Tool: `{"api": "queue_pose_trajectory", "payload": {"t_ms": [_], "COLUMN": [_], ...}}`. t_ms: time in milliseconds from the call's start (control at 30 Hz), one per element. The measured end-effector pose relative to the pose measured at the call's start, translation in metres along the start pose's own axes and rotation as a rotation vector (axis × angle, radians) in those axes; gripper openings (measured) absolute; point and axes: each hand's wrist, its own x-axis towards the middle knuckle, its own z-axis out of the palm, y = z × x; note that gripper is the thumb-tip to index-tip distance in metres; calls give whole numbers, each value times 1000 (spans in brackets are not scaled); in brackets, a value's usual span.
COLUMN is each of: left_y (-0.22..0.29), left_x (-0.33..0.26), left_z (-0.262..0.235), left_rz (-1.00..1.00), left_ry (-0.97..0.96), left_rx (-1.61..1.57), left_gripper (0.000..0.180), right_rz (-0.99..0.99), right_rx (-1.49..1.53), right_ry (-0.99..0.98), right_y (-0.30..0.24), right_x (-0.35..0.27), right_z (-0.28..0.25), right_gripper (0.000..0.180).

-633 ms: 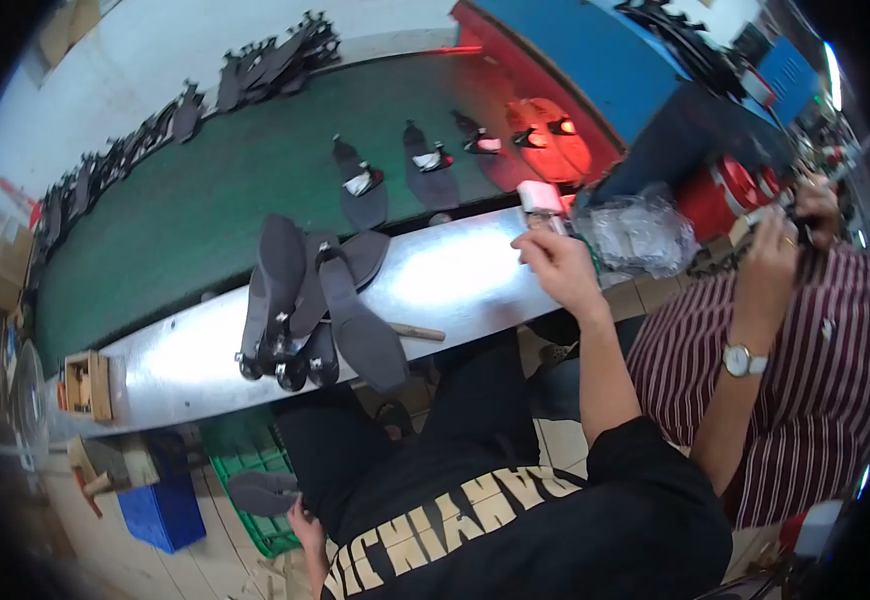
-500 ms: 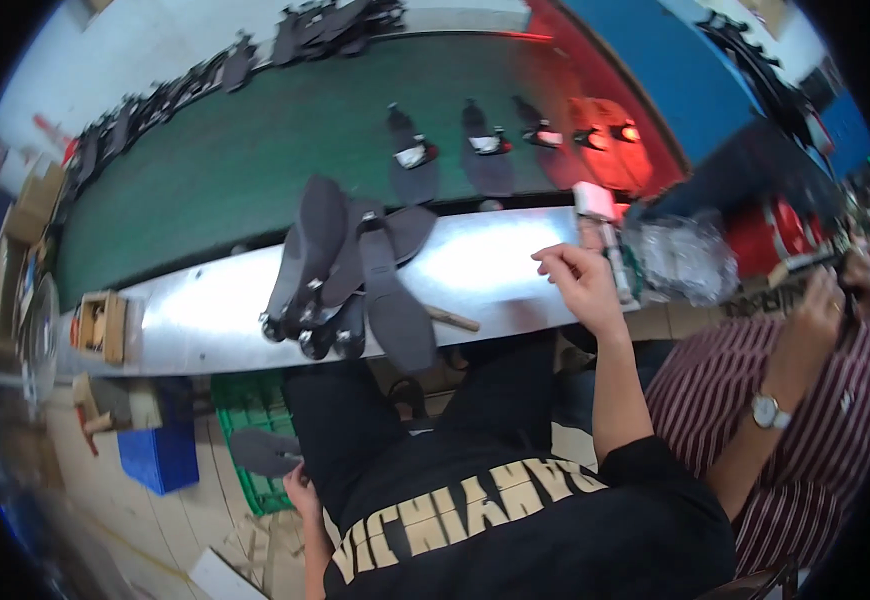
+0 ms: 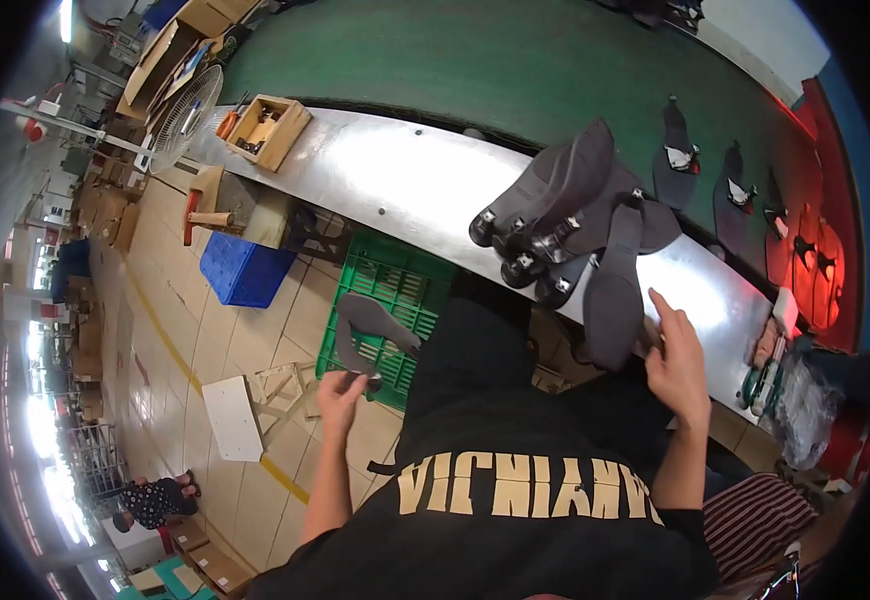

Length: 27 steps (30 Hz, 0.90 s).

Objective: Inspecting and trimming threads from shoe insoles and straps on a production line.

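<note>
My left hand point(image 3: 343, 393) hangs low beside my leg and pinches a grey shoe sole point(image 3: 367, 330) over the green crate point(image 3: 410, 285). My right hand point(image 3: 677, 358) rests with spread fingers at the near edge of the metal bench point(image 3: 395, 180), touching a grey sole point(image 3: 615, 290) that leans out of a pile of dark heeled soles point(image 3: 555, 215). More soles point(image 3: 677, 152) lie in a row on the green conveyor belt point(image 3: 475, 60) beyond the bench.
A wooden tool box point(image 3: 267, 130) sits at the bench's left end, near a fan point(image 3: 183, 118). A blue crate point(image 3: 245, 270), a hammer point(image 3: 198, 215) and a small white stool point(image 3: 245, 410) are on the tiled floor. A person in a striped shirt point(image 3: 760, 515) sits at my right.
The view has swung left and down toward the floor. My right hand has drawn back from the white object at the bench's right end to the sole pile.
</note>
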Motion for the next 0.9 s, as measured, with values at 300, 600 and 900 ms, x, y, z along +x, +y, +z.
{"api": "queue_pose_trajectory", "payload": {"t_ms": [300, 600, 900], "left_y": [229, 377, 372], "left_x": [67, 54, 37], "left_z": [-24, 111, 170], "left_rz": [377, 889, 813], "left_ry": [-136, -672, -524], "left_rx": [-1067, -463, -344], "left_gripper": [42, 40, 24], "right_rz": [328, 11, 22], "right_rx": [-391, 844, 1053], "right_ry": [78, 416, -167], "right_y": [9, -32, -86], "right_x": [-52, -29, -5], "right_z": [-98, -41, 28], "right_gripper": [32, 10, 28]}}
